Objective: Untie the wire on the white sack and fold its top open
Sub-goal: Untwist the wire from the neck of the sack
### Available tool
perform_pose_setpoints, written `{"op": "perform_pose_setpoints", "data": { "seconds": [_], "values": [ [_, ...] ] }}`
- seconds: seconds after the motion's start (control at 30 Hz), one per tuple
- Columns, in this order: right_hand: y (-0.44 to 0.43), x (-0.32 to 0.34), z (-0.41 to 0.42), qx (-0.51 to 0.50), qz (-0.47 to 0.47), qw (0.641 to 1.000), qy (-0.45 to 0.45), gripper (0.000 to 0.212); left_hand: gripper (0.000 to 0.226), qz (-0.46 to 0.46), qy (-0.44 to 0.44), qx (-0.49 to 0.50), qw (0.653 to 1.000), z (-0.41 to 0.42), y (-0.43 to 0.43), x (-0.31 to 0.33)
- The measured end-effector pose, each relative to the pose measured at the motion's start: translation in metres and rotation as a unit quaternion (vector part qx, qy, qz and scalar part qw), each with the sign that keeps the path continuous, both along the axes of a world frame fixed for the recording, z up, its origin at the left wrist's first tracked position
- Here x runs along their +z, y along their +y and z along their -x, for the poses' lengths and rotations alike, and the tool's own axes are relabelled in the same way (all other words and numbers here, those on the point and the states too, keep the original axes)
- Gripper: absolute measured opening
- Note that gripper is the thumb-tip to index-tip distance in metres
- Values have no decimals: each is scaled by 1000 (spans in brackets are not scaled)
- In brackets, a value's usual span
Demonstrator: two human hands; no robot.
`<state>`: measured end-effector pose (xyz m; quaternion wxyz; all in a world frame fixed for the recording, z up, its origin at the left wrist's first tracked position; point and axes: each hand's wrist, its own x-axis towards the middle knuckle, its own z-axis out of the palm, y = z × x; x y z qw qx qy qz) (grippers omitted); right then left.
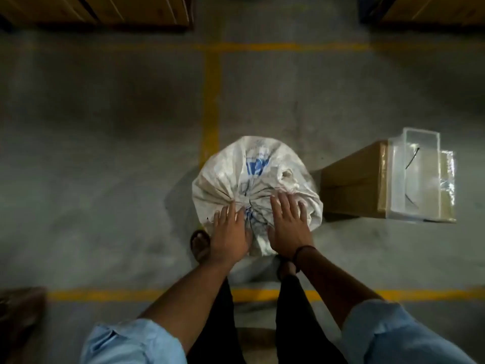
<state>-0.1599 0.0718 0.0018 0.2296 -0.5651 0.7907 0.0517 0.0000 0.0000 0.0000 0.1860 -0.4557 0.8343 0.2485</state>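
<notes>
I stand over the white woven plastic sack with blue print [256, 179], which sits upright on the grey concrete floor [105, 153] right at my feet, near a yellow painted floor line [211, 101]. Its top is gathered into tight pleats that run in to one knot of thin dark wire [249, 203], so I judge the sack is not yet untied. My left hand [231, 232] lies flat on the near left of the bundle, and my right hand [288, 227] lies flat just right of the knot; both grips are released, fingers spread, grasping nothing. I place them either side of the wire to steady the bulging top and bring my fingertips close to the twist. To the right, well apart from the sack, a brown cardboard box [354, 185] carries a clear plastic tray [430, 143] holding what looks like loose dark ties, probably there for the removed wire.
</notes>
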Motion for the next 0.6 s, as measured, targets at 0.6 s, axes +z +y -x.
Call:
{"op": "perform_pose_setpoints", "data": {
  "seconds": [0.6],
  "values": [
    [-28, -219, 37, -3, 153, 985, 79, 78, 53, 25, 148, 76, 986, 58, -22, -214]
  ]
}}
